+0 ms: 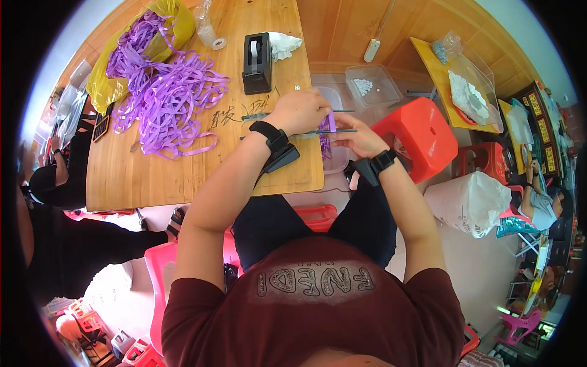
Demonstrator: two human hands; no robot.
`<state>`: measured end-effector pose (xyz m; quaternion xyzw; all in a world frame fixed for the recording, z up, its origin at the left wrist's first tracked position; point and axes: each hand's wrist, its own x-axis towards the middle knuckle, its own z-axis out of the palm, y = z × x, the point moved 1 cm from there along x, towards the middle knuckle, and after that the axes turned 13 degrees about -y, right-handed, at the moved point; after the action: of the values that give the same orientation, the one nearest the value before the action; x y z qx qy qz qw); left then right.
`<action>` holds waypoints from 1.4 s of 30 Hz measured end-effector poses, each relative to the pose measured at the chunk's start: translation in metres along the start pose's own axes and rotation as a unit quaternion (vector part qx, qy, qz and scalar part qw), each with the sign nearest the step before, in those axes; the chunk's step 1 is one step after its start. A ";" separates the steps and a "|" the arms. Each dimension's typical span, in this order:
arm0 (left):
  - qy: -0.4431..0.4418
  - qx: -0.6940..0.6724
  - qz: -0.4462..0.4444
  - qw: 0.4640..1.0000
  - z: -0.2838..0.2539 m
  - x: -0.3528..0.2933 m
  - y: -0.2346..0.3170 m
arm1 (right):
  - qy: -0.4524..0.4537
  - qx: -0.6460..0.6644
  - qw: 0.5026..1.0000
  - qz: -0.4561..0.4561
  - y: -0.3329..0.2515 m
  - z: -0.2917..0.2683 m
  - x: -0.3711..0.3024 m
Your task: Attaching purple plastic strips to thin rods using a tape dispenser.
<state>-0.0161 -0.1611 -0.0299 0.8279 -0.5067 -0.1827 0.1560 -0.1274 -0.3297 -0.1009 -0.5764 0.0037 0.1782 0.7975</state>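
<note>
My left hand (299,110) pinches a short purple ribbon piece (331,122) at the right edge of the wooden table (183,171). My right hand (361,137) is closed on the same ribbon from the right, just past the table edge. Two thin dark sticks (330,131) lie across the ribbon between both hands; whether either hand grips them I cannot tell. A clear plastic bin (335,156) with purple pieces sits under my hands. Both wrists carry black bands.
A heap of purple ribbons (165,98) spills from a yellow bag (110,85) on the table's left. A black tape dispenser (257,64) stands at the far side. A red stool (422,134) and a clear box (372,85) are right. Another person sits at left.
</note>
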 end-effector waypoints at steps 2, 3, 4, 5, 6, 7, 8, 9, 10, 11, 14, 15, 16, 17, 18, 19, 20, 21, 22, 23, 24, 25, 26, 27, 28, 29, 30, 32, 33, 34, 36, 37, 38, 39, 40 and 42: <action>-0.003 -0.010 -0.003 1.000 0.000 -0.001 0.001 | -0.009 0.020 1.000 0.007 0.013 -0.004 -0.002; 0.001 -0.015 -0.002 1.000 0.000 0.000 0.002 | -0.016 0.038 0.999 0.014 0.014 -0.002 -0.004; 0.005 -0.019 -0.002 1.000 0.000 0.001 0.002 | 0.009 0.049 0.999 0.001 0.018 0.002 -0.007; 0.004 -0.018 -0.001 1.000 0.000 0.001 0.002 | 0.010 0.050 0.999 -0.001 0.019 0.004 -0.009; 0.000 -0.015 -0.006 1.000 0.001 0.001 0.002 | 0.019 0.053 0.998 0.013 0.020 0.006 -0.011; -0.003 -0.013 -0.012 1.000 0.001 0.000 0.001 | 0.027 0.057 0.998 0.026 0.020 0.008 -0.013; -0.003 -0.012 -0.012 1.000 0.001 -0.001 0.001 | 0.027 0.057 0.998 0.025 0.021 0.011 -0.015; 0.022 -0.022 0.006 1.000 0.000 -0.003 0.001 | 0.036 0.046 0.998 0.019 0.020 0.015 -0.017; 0.047 -0.031 0.024 0.998 0.000 -0.004 0.002 | 0.045 0.034 0.998 0.014 0.019 0.019 -0.019; 0.048 -0.030 0.023 0.998 0.001 -0.006 0.004 | 0.044 0.034 0.998 0.013 0.018 0.023 -0.021; 0.131 -0.033 -0.007 0.991 -0.004 -0.017 0.020 | 0.082 0.000 0.996 -0.020 0.015 0.033 -0.027; 0.012 -0.130 -0.060 0.990 -0.005 -0.019 0.023 | 0.090 0.002 0.995 -0.035 0.014 0.035 -0.028; -0.108 -0.223 -0.112 0.962 -0.005 -0.021 0.027 | 0.097 0.004 0.994 -0.051 0.014 0.037 -0.029; -0.108 -0.223 -0.111 0.962 -0.006 -0.024 0.029 | 0.098 0.004 0.994 -0.051 0.014 0.038 -0.029; -0.151 -0.335 -0.120 0.922 -0.007 -0.030 0.028 | 0.096 0.022 0.993 -0.062 0.015 0.040 -0.028; -0.191 -0.442 -0.126 0.867 -0.006 -0.034 0.029 | 0.095 0.040 0.992 -0.072 0.015 0.042 -0.028; -0.191 -0.441 -0.126 0.868 -0.006 -0.034 0.030 | 0.094 0.040 0.992 -0.073 0.014 0.044 -0.027; -0.201 -0.481 -0.127 0.844 -0.004 -0.034 0.031 | 0.099 0.047 0.991 -0.079 0.012 0.046 -0.027; -0.210 -0.520 -0.129 0.818 -0.001 -0.034 0.032 | 0.104 0.054 0.990 -0.084 0.011 0.048 -0.026; -0.208 -0.521 -0.130 0.818 0.004 -0.033 0.031 | 0.101 0.053 0.990 -0.084 0.013 0.049 -0.026; -0.191 -0.544 -0.115 0.809 0.010 -0.033 0.029 | 0.100 0.058 0.990 -0.080 0.015 0.048 -0.026; -0.171 -0.565 -0.102 0.801 0.011 -0.034 0.028 | 0.095 0.063 0.990 -0.079 0.010 0.050 -0.026; -0.169 -0.564 -0.097 0.802 0.013 -0.035 0.028 | 0.076 0.018 0.996 -0.043 0.002 0.049 -0.033; -0.160 -0.564 -0.097 0.804 0.015 -0.032 0.027 | 0.053 -0.021 0.998 -0.015 -0.005 0.045 -0.039; -0.168 -0.563 -0.093 0.804 0.018 -0.031 0.025 | 0.058 -0.051 0.997 -0.005 -0.018 0.048 -0.043; -0.177 -0.563 -0.089 0.802 0.019 -0.031 0.024 | 0.064 -0.082 0.995 0.006 -0.036 0.054 -0.045; -0.172 -0.565 -0.090 0.802 0.019 -0.029 0.025 | 0.056 -0.091 0.994 -0.021 -0.053 0.056 -0.043; -0.174 -0.571 -0.078 0.799 0.017 -0.031 0.026 | 0.044 -0.123 0.988 -0.077 -0.083 0.060 -0.021; -0.171 -0.572 -0.079 0.799 0.012 -0.034 0.026 | 0.040 -0.165 0.982 -0.086 -0.100 0.066 -0.002; -0.191 -0.548 -0.083 0.810 0.005 -0.036 0.029 | 0.040 -0.208 0.973 -0.094 -0.114 0.071 0.019; -0.207 -0.526 -0.089 0.820 0.003 -0.041 0.027 | 0.017 -0.190 0.975 -0.111 -0.122 0.080 0.073; -0.213 -0.517 -0.105 0.822 0.007 -0.041 0.025 | 0.022 -0.173 0.982 -0.080 -0.126 0.085 0.097; -0.222 -0.507 -0.117 0.825 0.009 -0.039 0.026 | 0.034 -0.157 0.986 -0.050 -0.131 0.087 0.114; -0.221 -0.509 -0.114 0.824 0.008 -0.039 0.026 | 0.034 -0.160 0.985 -0.048 -0.132 0.089 0.129; -0.217 -0.519 -0.098 0.821 0.006 -0.041 0.026 | 0.044 -0.154 0.987 -0.003 -0.132 0.091 0.142; -0.202 -0.537 -0.069 0.816 0.003 -0.043 0.027 | 0.049 -0.141 0.987 0.052 -0.135 0.092 0.161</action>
<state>-0.0572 -0.1347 -0.0145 0.5898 -0.2896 -0.5991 0.4575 0.0436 -0.2369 0.0203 -0.6903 0.0476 0.1899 0.6966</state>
